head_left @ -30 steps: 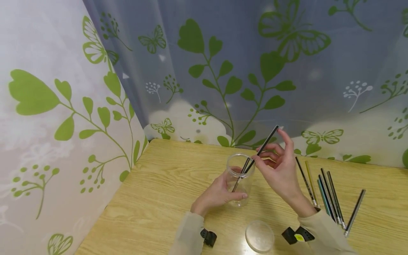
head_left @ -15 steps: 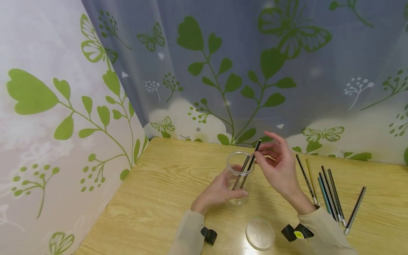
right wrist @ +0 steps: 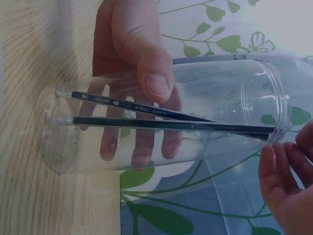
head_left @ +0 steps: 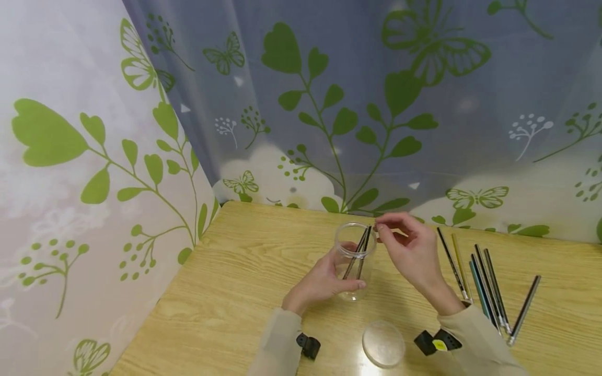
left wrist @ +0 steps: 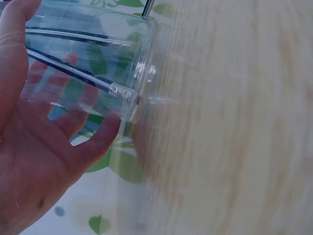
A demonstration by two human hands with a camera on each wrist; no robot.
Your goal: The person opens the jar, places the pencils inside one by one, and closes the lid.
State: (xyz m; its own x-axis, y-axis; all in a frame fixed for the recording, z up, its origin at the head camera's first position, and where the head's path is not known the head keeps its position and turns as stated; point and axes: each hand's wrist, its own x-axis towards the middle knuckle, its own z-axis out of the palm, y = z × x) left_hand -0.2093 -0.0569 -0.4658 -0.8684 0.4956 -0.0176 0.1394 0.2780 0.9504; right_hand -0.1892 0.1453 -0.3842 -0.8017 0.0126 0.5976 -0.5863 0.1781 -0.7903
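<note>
A clear jar [right wrist: 210, 88] is gripped around its wall by the left hand [head_left: 322, 284] and is held mouth-up at the bench [head_left: 235, 261]. Two dark pencils [right wrist: 171, 124] are contained in the jar, leaning and crossed near its mouth, their ferruled ends directed toward its base. The right hand [head_left: 414, 253] is positioned just beside the jar's rim, its fingers loosely bent around nothing. A round lid [head_left: 383, 344] is laid on the bench, on the near side of the jar; loose pencils [head_left: 496, 290] are spread to the jar's right, well apart from it.
</note>
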